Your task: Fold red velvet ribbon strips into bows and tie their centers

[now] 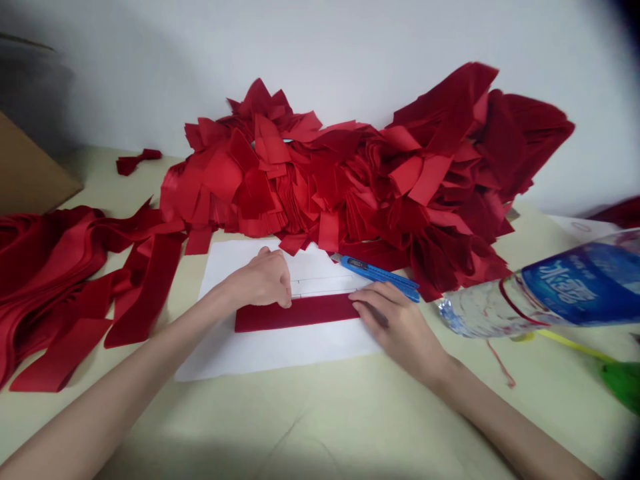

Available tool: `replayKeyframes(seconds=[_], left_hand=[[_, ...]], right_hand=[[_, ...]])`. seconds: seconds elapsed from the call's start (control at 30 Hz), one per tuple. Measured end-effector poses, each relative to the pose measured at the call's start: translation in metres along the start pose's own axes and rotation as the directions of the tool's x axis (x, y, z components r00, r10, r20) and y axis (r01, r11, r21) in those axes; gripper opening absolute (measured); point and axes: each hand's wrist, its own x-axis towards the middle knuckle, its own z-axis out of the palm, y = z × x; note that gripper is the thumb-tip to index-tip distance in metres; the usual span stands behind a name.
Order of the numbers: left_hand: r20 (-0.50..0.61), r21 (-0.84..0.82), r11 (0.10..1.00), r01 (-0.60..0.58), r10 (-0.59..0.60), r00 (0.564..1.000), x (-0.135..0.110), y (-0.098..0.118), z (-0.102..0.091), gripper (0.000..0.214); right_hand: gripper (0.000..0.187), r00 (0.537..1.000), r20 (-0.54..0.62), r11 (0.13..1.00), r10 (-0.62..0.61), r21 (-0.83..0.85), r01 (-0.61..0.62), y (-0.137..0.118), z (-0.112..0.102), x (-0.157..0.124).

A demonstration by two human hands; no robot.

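Left hand [265,280] curled knuckles-down on the red strip [295,313], maybe pinching it; right hand [395,323] lay spread flat on its end, blue knife [383,275] just beside.

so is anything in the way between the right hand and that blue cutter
Nothing visible. The blue cutter lies just beyond the right hand, whose fingers rest on the red strip.
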Motion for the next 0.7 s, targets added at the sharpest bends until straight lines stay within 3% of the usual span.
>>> replayKeyframes(seconds=[0.23,0.4,0.57,0.7], left_hand=[[-0.033,-0.013,0.997,-0.079,0.079,0.996,-0.004,-0.008,0.004,0.007],[-0.067,0.001,0.989,-0.148,0.147,0.987,-0.016,-0.005,0.01,0.011],[-0.212,0.161,0.959,-0.232,0.264,0.941,-0.035,0.002,0.022,0.017],[-0.274,0.33,0.906,-0.267,0.362,0.891,-0.043,0.006,0.028,0.023]], right_hand=[[0.013,0.995,0.073,0.996,0.071,0.054,-0.075,0.008,-0.006,0.001],[0.013,1.0,-0.001,1.0,0.016,0.026,-0.016,-0.012,-0.009,0.017],[0.01,0.957,0.238,0.983,-0.166,0.118,0.141,-0.036,0.007,0.047],[0.01,0.94,0.28,0.974,-0.196,0.168,0.153,-0.036,0.021,0.056]])
